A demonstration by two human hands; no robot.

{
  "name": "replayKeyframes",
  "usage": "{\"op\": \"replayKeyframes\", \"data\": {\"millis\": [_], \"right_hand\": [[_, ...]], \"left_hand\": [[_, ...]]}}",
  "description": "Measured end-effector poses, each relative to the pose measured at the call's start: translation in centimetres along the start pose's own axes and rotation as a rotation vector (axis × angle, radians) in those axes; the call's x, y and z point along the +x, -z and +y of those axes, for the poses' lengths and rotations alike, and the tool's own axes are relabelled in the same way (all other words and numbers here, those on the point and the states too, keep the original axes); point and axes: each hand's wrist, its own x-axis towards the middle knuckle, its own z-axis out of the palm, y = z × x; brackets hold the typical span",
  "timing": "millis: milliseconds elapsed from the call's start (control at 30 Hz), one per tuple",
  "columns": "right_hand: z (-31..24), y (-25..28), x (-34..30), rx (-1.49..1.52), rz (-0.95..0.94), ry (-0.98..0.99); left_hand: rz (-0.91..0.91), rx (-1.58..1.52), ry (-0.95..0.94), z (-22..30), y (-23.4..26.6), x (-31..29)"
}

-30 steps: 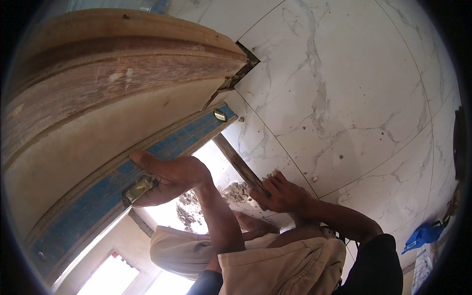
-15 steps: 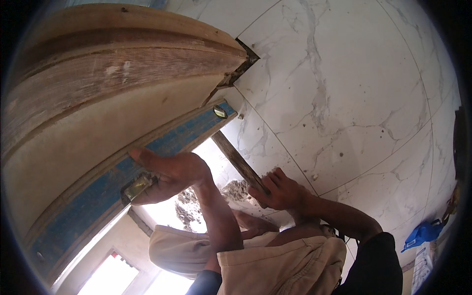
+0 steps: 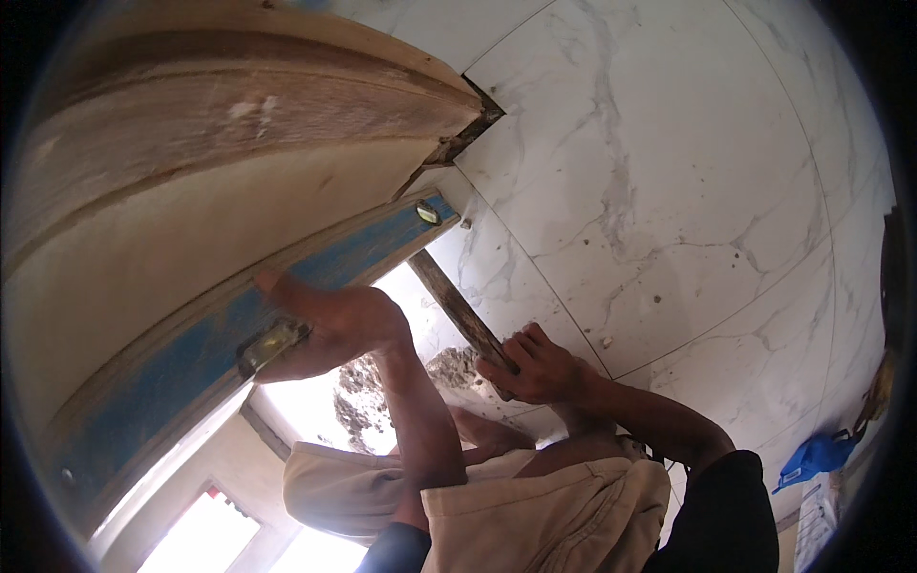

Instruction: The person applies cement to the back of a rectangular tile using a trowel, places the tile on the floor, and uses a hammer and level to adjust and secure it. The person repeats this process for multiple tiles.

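Steadying, it seems, a blue level (image 3: 215,334) along upper-left timber (image 3: 239,110), my left hand (image 3: 344,327) clasps it; lower centre, my right hand (image 3: 543,368) wraps around a stick (image 3: 457,306).

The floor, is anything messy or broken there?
Yes. Grey, crumbly rubble lies beside the right hand, looking messy against the smooth tiles. A dark gap also shows at the wooden piece's corner, where the tiles stop short.
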Motion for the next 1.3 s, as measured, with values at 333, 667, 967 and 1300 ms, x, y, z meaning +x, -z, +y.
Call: {"op": "replayKeyframes", "data": {"millis": [333,667,967,1300], "right_hand": [[0.9,-0.8,-0.5,-0.054,-0.057,0.036],[2.0,0.2,-0.5,-0.066,-0.159,0.09],[2.5,3.2,-0.3,0.014,-0.289,0.03],[3.9,8.2,-0.3,-0.023,-0.361,-0.047]], "left_hand": [[0.098,-0.174,0.164,0.0,7.3,4.3],[0.011,0.358,0.213,-5.2,18.5,12.4],[-0.327,0.289,0.517,-20.1,29.0,7.8],[0.35,-0.117,1.446,-22.8,23.9,-3.4]]}}
